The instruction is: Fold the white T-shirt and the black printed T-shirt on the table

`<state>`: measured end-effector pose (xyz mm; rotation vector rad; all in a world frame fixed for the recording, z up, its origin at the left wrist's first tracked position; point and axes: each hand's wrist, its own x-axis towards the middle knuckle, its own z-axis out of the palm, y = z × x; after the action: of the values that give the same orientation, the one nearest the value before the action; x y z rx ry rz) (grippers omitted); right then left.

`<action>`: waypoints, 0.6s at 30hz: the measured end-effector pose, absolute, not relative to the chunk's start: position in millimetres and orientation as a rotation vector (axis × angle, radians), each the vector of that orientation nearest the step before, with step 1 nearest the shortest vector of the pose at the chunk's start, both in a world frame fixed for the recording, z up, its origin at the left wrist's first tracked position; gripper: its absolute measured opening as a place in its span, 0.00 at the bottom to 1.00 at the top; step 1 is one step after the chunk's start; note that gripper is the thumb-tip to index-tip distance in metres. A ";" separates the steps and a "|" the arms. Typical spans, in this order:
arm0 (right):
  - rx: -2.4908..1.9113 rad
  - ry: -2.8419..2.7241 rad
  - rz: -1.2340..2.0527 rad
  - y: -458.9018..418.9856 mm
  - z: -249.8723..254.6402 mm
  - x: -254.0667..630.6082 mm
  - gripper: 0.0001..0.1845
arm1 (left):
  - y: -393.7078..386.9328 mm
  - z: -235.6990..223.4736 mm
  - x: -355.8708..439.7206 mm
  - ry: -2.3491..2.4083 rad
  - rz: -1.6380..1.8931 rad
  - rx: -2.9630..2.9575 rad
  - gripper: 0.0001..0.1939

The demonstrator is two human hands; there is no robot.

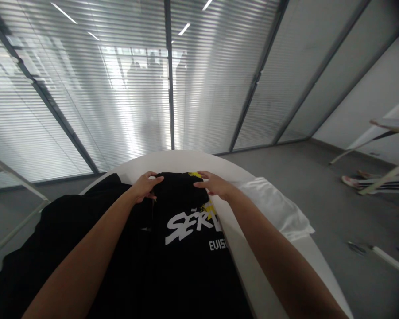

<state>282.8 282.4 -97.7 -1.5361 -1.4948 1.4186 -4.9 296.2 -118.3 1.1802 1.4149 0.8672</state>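
Observation:
A black T-shirt point(192, 270) with large white lettering and a yellow print lies lengthwise before me on the white table, its far end folded over. At the far left corner of this fold, my left hand point(145, 187) is closed, thumb and fingers pinching the cloth. My right hand point(215, 184) grips the far right corner beside the yellow print, its fingers curled on the fabric. Other black clothing point(69, 221) is heaped to the left, partly under my left forearm. A shiny white cloth point(275, 206) lies on the table right of my right forearm.
The rounded white table point(172, 158) has its far edge near a glass partition with blinds point(136, 102). On the right are a table leg point(385, 177) and a shoe point(350, 180) of someone in striped trousers. A pale metal frame point(16, 177) stands at left.

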 end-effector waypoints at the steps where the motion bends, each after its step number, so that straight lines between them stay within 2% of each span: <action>1: -1.533 -1.417 1.445 283.1 -95.5 283.9 0.36 | 296.2 -116.9 -5.7 1.393 0.868 1.168 0.34; 5: -1.440 -1.061 1.608 285.8 -88.6 284.9 0.22 | 292.9 -108.5 -6.6 1.311 0.872 1.140 0.36; 9: -1.479 -0.953 1.580 287.7 -92.6 280.9 0.16 | 284.6 -101.6 0.6 1.301 0.862 1.065 0.38; 15: -1.532 -1.090 1.523 289.9 -106.1 279.2 0.20 | 279.5 -112.2 16.6 1.335 0.793 1.132 0.23; 18: -1.557 -1.136 1.533 290.0 -106.1 282.3 0.22 | 281.4 -118.6 19.6 1.399 0.795 1.132 0.21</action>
<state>282.3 290.0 -106.1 -1.5567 -1.1364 1.5327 19.6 281.4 -118.6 1.1320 1.3991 0.7945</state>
